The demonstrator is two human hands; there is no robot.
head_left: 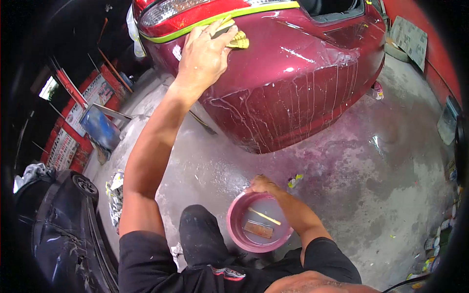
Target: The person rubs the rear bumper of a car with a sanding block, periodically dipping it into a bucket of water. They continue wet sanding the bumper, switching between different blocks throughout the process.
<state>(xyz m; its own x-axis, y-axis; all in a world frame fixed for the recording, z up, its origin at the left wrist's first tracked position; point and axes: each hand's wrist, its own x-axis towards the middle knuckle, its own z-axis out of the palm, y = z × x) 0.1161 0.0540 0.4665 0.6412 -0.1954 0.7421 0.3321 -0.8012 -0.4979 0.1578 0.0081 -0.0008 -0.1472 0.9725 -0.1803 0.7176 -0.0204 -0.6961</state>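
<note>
My left hand is closed around a folded yellow sheet that looks like sandpaper. It presses against the wet dark red car bumper, just below the tail light. Yellow-green masking tape edges the lamp. Whitish water streaks run down the bumper. Low in front of my body, my right hand grips the rim of a pink tub. Cloudy water fills part of it, with a thin yellowish stick and a brown block inside.
The concrete floor is wet around the tub. A crumpled yellow-and-white scrap lies beside it. A dark car part stands at left, near a blue container. Several cans and bottles line the right edge.
</note>
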